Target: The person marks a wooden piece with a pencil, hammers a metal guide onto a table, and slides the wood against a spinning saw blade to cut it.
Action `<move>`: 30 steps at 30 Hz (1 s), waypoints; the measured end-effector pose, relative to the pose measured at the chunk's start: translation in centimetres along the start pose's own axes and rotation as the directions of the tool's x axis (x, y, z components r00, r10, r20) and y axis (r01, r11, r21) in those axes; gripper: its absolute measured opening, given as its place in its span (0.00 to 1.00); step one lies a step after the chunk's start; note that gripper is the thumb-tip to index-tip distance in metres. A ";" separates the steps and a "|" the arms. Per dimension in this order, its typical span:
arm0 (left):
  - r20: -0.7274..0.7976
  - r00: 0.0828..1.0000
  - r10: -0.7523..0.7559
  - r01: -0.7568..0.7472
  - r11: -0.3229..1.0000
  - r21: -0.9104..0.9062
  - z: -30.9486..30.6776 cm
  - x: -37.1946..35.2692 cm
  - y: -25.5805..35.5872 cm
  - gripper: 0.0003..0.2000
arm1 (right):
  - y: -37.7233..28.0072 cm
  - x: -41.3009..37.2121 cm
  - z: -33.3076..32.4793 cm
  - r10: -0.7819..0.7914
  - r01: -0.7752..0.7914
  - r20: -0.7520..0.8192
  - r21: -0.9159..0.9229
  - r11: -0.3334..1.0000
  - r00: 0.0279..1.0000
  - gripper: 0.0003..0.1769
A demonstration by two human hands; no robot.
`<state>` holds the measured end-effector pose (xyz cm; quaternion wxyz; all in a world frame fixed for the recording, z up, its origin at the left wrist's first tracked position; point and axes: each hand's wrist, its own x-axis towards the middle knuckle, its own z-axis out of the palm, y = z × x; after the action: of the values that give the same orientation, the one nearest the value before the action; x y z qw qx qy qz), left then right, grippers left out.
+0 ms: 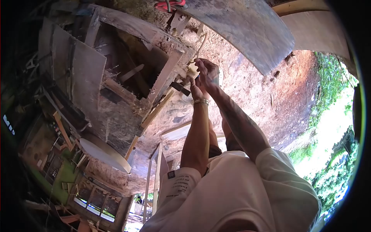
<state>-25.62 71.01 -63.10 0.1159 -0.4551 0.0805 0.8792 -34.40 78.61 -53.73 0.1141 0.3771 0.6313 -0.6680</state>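
My right hand (pixel 208 72) is raised in front of me, its thumb and fingertips pinched together. Whatever sits in the pinch is too small to make out. Just below and left of it is my left hand (pixel 198 91), with a watch (pixel 201 101) on the wrist. Its fingers look curled, and a speck of blue shows between the two hands, but the thing held is mostly hidden. A thin, pale, bent strip (pixel 203 43) rises above my right fingertips. Beside my left hand, a dark block-shaped piece (pixel 180 88) lies at the edge of a wooden frame (pixel 165 79).
The wooden frame surrounds a dark opening at left. A large curved board (pixel 247 33) hangs over the upper right, with a red-handled tool (pixel 170 4) near its top end. Reddish, dusty ground (pixel 266 100) spreads at right. A round pale disc (pixel 104 154) leans lower left.
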 end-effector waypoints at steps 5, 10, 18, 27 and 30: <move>-0.178 0.975 0.131 -0.113 0.988 0.110 -2.1 2.1 -0.5 0.26 | 1.1 0.5 0.1 -0.014 0.014 -0.003 -0.005 1.000 1.000 0.23; -0.091 0.991 0.094 -0.084 0.991 0.107 -2.8 2.6 -0.6 0.27 | 0.4 0.1 0.2 -0.011 0.010 -0.026 -0.017 1.000 1.000 0.23; -0.087 0.995 0.048 -0.041 0.996 0.081 -2.5 -1.5 -0.8 0.32 | 0.4 0.1 0.3 -0.020 0.019 -0.031 -0.018 1.000 0.999 0.21; -0.385 0.922 0.036 0.155 0.878 0.453 -7.6 -10.3 -1.3 0.24 | 0.4 -0.6 -1.7 0.253 -0.348 0.313 0.300 0.888 0.916 0.33; -0.151 0.984 0.092 0.087 0.490 0.867 -9.0 -14.8 -0.6 0.22 | 2.3 -2.3 -2.8 0.190 -0.301 0.373 0.267 0.915 0.908 0.25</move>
<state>-10.16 67.38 -56.19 0.3211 -0.4100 0.5239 0.6740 -30.37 80.03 -53.74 0.2430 0.3471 0.4325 -0.7959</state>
